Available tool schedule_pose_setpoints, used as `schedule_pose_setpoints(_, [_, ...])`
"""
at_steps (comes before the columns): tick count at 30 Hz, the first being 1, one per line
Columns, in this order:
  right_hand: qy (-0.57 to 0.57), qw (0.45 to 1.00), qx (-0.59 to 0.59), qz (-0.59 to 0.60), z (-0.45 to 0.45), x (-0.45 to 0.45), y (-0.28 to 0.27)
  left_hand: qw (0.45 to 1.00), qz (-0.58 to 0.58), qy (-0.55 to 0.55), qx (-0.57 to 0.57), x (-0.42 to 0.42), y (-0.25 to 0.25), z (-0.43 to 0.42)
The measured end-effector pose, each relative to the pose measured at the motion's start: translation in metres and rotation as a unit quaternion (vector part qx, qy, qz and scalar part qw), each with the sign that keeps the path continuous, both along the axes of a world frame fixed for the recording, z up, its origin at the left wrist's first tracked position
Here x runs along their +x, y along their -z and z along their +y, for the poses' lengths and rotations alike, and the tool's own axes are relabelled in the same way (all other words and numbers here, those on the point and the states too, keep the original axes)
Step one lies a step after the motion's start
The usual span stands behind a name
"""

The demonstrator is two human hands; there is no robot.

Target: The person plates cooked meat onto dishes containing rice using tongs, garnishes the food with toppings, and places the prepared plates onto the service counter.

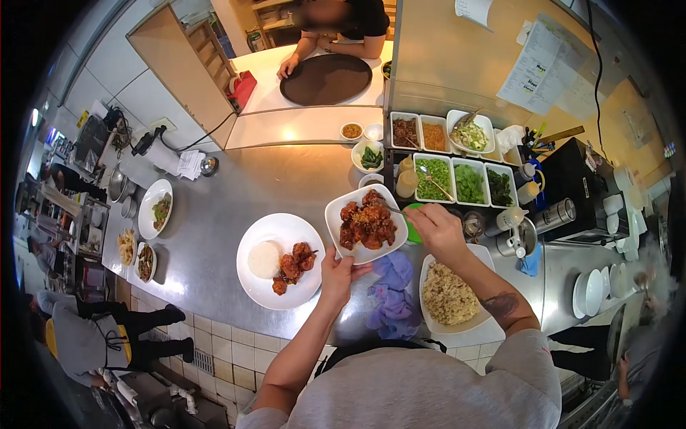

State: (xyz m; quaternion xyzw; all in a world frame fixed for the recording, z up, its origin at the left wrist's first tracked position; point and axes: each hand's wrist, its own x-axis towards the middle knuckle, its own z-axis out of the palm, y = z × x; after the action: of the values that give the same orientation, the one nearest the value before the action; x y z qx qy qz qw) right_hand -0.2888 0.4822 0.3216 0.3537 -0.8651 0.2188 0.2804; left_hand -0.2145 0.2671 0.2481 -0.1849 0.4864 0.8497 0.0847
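My left hand (339, 275) grips the near edge of a square white bowl (333, 227), tilted a little above the steel counter. Glazed fried pieces with chopped bits on top (368, 220) fill it. In my right hand (437, 230) is a metal spoon (391, 209), its head hidden among the pieces. Left of the bowl, a round white plate (250, 292) carries a mound of white rice (264, 260) and several glazed pieces (294, 266). Under my right forearm stands a white dish (427, 314) of fried rice (450, 294). A crumpled purple cloth (394, 297) lies between my arms.
White tubs of chopped greens (433, 177) and sauce bottles (407, 179) line the right back. Dishes of food (156, 209) stand on the left. Across the pass, a person's arm (304, 53) rests by a dark oval tray (326, 79). Co-workers (82, 332) stand at left and right.
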Motion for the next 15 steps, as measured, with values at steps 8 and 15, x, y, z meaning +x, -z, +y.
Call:
schedule_pose_setpoints(8, [0.006, 0.999, -0.042, -0.026, 0.001, -0.007, -0.003, 1.000, 0.003, -0.001, -0.002, -0.003, -0.002, 0.003])
schedule_pose_setpoints(15, [0.021, 0.850, -0.304, -0.431, 0.008, -0.054, 0.012, 0.999, -0.015, -0.011, 0.038, -0.017, 0.009, -0.005])
